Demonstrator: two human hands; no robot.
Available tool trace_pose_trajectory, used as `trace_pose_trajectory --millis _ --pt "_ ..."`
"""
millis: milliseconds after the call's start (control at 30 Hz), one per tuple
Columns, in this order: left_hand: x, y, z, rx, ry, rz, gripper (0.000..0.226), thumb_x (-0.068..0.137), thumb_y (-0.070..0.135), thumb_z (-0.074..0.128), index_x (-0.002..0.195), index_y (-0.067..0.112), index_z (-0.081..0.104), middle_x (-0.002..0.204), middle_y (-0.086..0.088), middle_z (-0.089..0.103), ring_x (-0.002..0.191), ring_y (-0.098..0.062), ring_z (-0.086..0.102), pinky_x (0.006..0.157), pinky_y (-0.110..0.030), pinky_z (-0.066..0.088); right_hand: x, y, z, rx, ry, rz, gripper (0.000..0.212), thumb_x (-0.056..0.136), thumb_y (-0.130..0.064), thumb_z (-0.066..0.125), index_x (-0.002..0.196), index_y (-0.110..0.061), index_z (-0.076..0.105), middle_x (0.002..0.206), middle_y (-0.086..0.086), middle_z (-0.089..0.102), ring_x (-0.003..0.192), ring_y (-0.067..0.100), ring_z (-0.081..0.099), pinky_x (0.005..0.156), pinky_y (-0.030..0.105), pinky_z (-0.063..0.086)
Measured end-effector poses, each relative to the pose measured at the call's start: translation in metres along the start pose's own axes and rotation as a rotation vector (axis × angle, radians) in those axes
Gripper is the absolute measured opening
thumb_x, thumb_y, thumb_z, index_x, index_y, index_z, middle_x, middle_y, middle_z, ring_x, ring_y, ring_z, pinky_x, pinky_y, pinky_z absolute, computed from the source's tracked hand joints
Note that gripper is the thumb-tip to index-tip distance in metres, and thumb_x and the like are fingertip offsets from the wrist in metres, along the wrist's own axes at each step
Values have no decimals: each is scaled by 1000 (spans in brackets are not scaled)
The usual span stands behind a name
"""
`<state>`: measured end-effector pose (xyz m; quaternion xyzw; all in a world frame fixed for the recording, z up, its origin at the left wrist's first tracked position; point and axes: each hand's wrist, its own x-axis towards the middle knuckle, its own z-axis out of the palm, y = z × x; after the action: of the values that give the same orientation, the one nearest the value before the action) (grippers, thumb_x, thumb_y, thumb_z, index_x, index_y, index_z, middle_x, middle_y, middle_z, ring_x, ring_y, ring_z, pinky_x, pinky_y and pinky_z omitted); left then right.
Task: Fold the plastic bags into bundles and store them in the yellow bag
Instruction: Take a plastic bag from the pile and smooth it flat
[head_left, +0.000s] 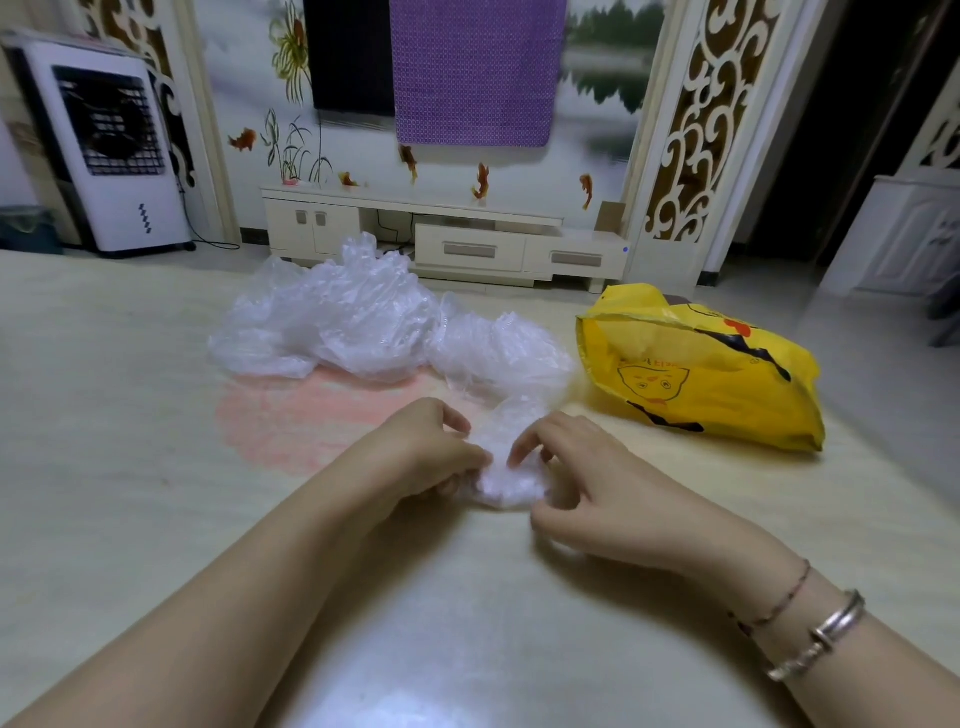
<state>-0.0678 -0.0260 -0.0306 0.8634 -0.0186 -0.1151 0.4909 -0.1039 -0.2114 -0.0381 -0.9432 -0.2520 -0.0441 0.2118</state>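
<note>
A clear plastic bag (506, 480) lies on the pale floor between my hands, its near end rolled into a small white wad. My left hand (431, 449) pinches the wad's left side with curled fingers. Curled fingers of my right hand (576, 478) grip its right side. The rest of this bag trails away toward a heap of crumpled clear plastic bags (343, 317) further back. The yellow bag (711, 369) with a cartoon face lies on its side to the right, its mouth facing left.
A low white TV cabinet (467, 244) stands against the far wall behind the heap. A white air cooler (109, 150) stands at the back left. A pink patch (311, 421) marks the floor left of my hands.
</note>
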Motion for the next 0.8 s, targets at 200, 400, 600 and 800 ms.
trace_pose_trajectory --millis 200,400,600,800 --pt "-15 10 -15 -246 -148 -30 7 89 15 67 88 16 60 69 0 58 40 -6 36 44 -18 23 3 8 6 -26 71 -18 28 77 -34 59 103 -35 49 102 -20 48 100 5 43 88 27 39" --pt "-12 6 -18 94 -23 286 56 61 34 87 108 34 58 111 16 55 83 4 55 68 -17 42 11 15 10 152 145 37 20 76 -15 56 93 -24 59 93 -10 58 91 10 52 80 28 44" --pt "-3 -3 1 146 -71 327 31 70 23 74 99 13 67 94 -4 69 72 -9 61 63 -24 48 12 17 4 394 206 117 12 83 -7 63 85 -19 61 81 3 66 70 18 55 65 28 42" --pt "1 -1 1 -54 -113 84 15 92 18 58 85 8 66 73 -8 53 36 -8 41 39 -14 26 23 25 7 614 237 286 12 87 -17 68 89 -15 56 76 22 67 67 18 49 64 32 35"
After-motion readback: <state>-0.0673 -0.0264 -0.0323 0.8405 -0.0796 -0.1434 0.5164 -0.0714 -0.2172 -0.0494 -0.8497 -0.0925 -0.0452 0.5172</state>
